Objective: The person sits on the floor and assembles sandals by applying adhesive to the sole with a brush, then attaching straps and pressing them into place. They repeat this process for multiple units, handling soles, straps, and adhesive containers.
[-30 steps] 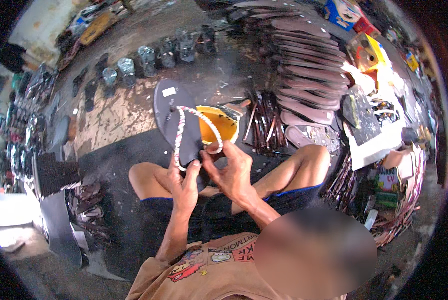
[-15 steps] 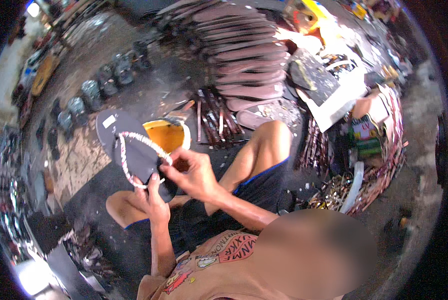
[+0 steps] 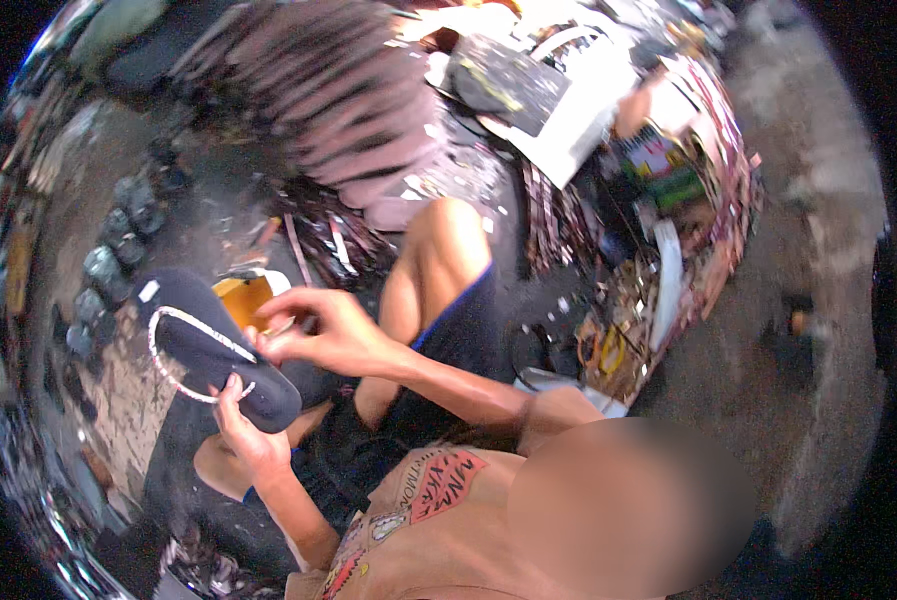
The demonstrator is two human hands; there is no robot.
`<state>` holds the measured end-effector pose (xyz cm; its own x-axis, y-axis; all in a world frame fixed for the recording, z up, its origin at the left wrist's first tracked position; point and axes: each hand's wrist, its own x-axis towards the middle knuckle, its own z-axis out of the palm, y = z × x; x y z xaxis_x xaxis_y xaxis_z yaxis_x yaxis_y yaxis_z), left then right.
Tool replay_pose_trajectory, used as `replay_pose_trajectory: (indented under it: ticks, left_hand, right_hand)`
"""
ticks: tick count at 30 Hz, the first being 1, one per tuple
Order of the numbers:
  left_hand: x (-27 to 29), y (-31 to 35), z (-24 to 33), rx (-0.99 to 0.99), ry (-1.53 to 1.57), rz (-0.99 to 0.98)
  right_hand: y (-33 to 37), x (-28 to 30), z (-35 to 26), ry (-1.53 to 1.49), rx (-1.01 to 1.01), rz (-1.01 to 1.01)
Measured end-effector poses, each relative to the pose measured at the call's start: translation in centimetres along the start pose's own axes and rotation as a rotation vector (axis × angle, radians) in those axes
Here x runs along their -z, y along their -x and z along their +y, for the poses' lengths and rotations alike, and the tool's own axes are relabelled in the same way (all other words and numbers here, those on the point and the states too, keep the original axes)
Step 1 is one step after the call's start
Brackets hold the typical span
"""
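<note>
A dark flip-flop (image 3: 193, 355) is held up over my lap, its toe end pointing away to the upper left and a small white label near the toe. Its thong strap (image 3: 208, 328) is white and beaded, looping over the footbed. My left hand (image 3: 253, 440) grips the sole at its near left edge, thumb on top beside the strap's end. At the opposite edge, by the other strap end, my right hand (image 3: 318, 330) has its fingers curled into a pinch. What they pinch, if anything, is too blurred to make out. An amber-filled container (image 3: 243, 300) stands just behind the flip-flop.
Brownish soles (image 3: 348, 110) form a long stack ahead. Dark shiny strips (image 3: 338, 240) lie before it, with more at the right. A dark block (image 3: 508, 85) rests beside a white board (image 3: 563, 150). Dark bundles (image 3: 103, 265) line the left; scraps (image 3: 618, 335) pile at the right.
My view has swung, so the surroundings sit further left. My right hand has drawn back slightly from the strap end, showing more of the heel. My left hand keeps its hold.
</note>
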<state>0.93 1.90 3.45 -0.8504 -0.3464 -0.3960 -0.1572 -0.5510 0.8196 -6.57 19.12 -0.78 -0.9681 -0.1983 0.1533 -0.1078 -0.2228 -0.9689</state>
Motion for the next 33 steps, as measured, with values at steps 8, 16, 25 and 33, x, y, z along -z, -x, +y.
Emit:
replay_pose_trajectory:
  ticks: [8, 16, 25, 33]
  left_hand:
    - [-0.2, 0.6, 0.4, 0.095, 0.133, -0.303]
    - [1.6, 1.6, 1.2, 0.018, 0.074, -0.304]
    - [5.2, 1.4, 2.1, -0.372, -0.925, -0.357]
    - [9.5, 1.3, 6.1, -0.210, -0.639, 0.040]
  right_hand:
    - [3.1, -1.4, 0.7, -0.779, -0.705, -0.299]
    - [2.6, -1.8, 0.4, -0.529, -0.668, -0.317]
    - [-3.1, -5.9, -11.9, 1.092, 0.946, -0.678]
    - [-3.2, -3.1, -5.8, -0.046, -0.143, -0.334]
